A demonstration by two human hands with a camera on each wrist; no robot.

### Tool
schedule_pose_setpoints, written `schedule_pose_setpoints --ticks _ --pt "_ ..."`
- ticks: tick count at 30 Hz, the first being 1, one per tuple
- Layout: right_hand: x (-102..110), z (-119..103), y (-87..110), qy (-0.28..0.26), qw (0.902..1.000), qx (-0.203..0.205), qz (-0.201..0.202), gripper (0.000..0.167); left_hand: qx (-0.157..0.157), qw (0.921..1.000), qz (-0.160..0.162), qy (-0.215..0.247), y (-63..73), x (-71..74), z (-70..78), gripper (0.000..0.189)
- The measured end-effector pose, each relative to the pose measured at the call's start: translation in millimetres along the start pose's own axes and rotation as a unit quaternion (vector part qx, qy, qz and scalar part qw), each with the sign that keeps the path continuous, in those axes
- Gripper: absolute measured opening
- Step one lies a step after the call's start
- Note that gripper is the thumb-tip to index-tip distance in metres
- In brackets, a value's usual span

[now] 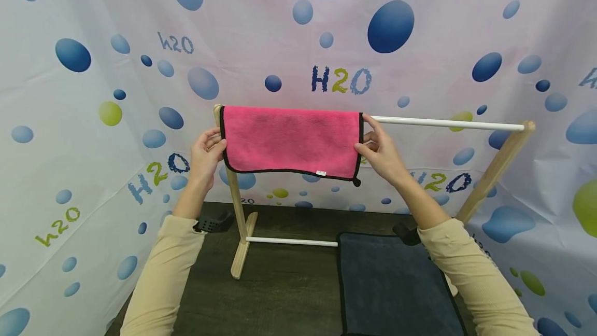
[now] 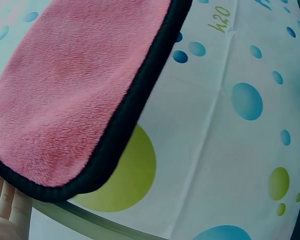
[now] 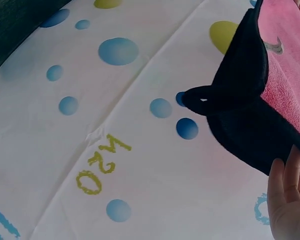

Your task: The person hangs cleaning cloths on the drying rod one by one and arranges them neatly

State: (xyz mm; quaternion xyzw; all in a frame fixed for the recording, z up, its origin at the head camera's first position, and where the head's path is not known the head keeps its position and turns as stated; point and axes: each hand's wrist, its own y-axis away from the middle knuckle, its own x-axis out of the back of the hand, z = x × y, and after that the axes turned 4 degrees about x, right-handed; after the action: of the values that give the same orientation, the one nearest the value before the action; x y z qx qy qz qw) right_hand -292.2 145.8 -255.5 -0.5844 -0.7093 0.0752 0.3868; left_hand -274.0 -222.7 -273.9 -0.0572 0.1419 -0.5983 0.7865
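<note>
A pink towel (image 1: pixel 291 141) with black edging hangs folded over the upper white bar (image 1: pixel 448 122) of a wooden rack. My left hand (image 1: pixel 205 154) pinches its left edge, thumb in front. On the opposite side, my right hand (image 1: pixel 380 152) pinches the right edge between thumb and fingers. The left wrist view shows the towel's rounded lower corner (image 2: pixel 55 175) beside my fingertips. In the right wrist view, a dark hanging loop (image 3: pixel 202 97) sticks out from the towel's corner, and its dark underside (image 3: pixel 250 130) shows near my fingers.
A dark grey towel (image 1: pixel 392 284) lies spread at the lower right, over part of the lower white bar (image 1: pixel 291 241). Wooden posts hold the rack at left (image 1: pixel 236 201) and right (image 1: pixel 494 172). Behind hangs a white curtain (image 1: pixel 261 30) with blue and green spots.
</note>
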Motion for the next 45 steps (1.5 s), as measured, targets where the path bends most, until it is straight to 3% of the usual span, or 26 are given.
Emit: schedule_pose_setpoints --ticks 4,12,16,24,32,39,45 --pt "-2.0 0.6 1.6 0.027 0.9996 0.006 -0.006 0.072 0.006 0.9998 -0.003 -0.016 2.8 0.3 -7.4 0.024" --pt "-9.3 -24.3 15.7 0.027 0.9996 0.005 -0.011 0.074 0.015 0.9995 -0.006 -0.027 10.2 2.1 -25.5 0.031" --pt "-12.7 -23.6 22.5 0.029 0.9995 0.008 -0.011 0.072 0.006 0.9997 -0.010 -0.023 14.0 4.1 -33.3 0.029" --pt "-17.6 -11.9 35.0 -0.008 0.9997 0.014 -0.019 0.065 -0.004 0.9999 -0.009 -0.004 19.8 8.3 -46.5 0.026" --pt "-19.9 -4.8 48.4 -0.013 0.9991 -0.017 -0.037 0.058 -0.007 0.9998 -0.014 -0.013 26.5 15.2 -59.6 0.025" --pt "-22.3 37.0 56.0 -0.034 0.9985 -0.024 -0.036 0.056 -0.018 0.9994 -0.020 -0.022 31.6 25.2 -70.0 0.028" --pt "-22.7 46.5 64.8 -0.055 0.9969 -0.038 -0.043 0.051 -0.034 0.9974 -0.021 -0.061 36.3 33.0 -77.7 0.033"
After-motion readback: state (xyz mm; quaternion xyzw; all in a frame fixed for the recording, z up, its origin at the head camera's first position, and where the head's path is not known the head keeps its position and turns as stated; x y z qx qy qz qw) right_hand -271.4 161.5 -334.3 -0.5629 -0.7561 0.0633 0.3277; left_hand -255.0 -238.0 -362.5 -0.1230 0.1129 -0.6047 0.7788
